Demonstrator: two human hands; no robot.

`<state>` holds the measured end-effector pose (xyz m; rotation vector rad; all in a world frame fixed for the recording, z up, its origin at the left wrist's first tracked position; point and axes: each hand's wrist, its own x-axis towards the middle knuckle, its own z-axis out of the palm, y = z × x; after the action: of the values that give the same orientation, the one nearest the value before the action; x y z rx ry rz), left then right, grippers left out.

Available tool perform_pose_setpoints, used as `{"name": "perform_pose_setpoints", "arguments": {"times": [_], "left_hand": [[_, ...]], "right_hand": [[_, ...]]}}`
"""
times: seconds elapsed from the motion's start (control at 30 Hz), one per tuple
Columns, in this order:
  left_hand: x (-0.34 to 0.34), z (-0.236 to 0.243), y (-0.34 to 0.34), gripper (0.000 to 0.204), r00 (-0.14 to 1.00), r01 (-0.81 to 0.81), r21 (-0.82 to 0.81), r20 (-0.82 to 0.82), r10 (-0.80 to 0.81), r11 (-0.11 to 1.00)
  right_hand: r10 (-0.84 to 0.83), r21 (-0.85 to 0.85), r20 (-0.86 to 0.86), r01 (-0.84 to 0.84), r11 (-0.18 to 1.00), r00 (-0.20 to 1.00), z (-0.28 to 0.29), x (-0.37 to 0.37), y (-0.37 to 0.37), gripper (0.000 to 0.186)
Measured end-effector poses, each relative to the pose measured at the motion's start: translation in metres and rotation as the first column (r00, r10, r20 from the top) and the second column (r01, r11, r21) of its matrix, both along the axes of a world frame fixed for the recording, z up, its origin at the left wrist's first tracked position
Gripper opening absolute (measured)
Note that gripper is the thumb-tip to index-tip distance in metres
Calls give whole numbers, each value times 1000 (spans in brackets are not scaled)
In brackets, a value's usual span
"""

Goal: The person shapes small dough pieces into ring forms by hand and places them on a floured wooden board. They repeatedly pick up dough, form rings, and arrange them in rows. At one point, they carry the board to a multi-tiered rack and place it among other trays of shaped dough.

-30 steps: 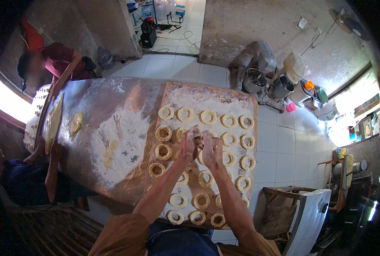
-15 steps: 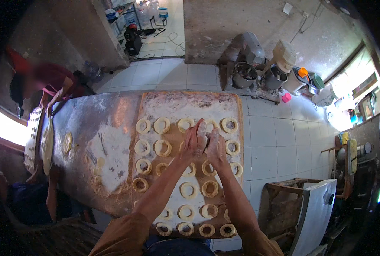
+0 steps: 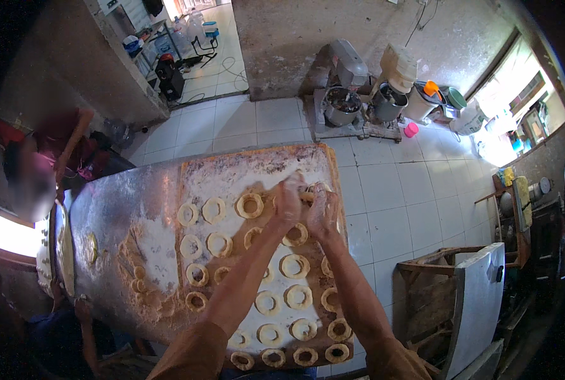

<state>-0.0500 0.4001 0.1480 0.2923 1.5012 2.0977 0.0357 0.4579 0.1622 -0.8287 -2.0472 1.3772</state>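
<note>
Many pale dough rings lie in rows on a floured wooden board (image 3: 257, 166); one ring (image 3: 250, 206) sits left of my hands and another ring (image 3: 295, 266) nearer me. Both of my hands are together over the far right of the board. My left hand (image 3: 288, 201) is smeared by motion, so its fingers do not show clearly. Beside it, my right hand (image 3: 322, 212) has its fingers curled round a piece of ring dough (image 3: 307, 196), which shows between the two hands. The hands hide most of that piece and some rings beneath.
Left of the board, the metal tabletop (image 3: 114, 209) carries loose flour (image 3: 159, 247), small dough pieces (image 3: 139, 278) and a long dough strip (image 3: 65, 250). Two people work at its left end. Mixers (image 3: 349, 69) stand by the far wall; a white panel (image 3: 475, 310) leans at right.
The whole view has shifted, so the table sits further left and lower. My hands have moved apart slightly, and dough now shows between them. At the left, a person's arm has lifted.
</note>
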Motion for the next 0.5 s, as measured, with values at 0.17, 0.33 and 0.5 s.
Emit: {"name": "perform_pose_setpoints", "arguments": {"times": [0.17, 0.33, 0.5], "left_hand": [[-36, -38, 18, 34, 922, -14, -61, -387, -11, 998], [-53, 32, 63, 30, 859, -210, -735, -454, -237, 645], [-78, -23, 51, 38, 625, -239, -709, -635, -454, 663]], "right_hand": [[245, 65, -180, -237, 969, 953, 14, -6, 45, 19], [75, 101, 171, -94, 990, 982, 3, -25, 93, 47], [-50, 337, 363, -81, 938, 930, -13, 5, 84, 53]]}}
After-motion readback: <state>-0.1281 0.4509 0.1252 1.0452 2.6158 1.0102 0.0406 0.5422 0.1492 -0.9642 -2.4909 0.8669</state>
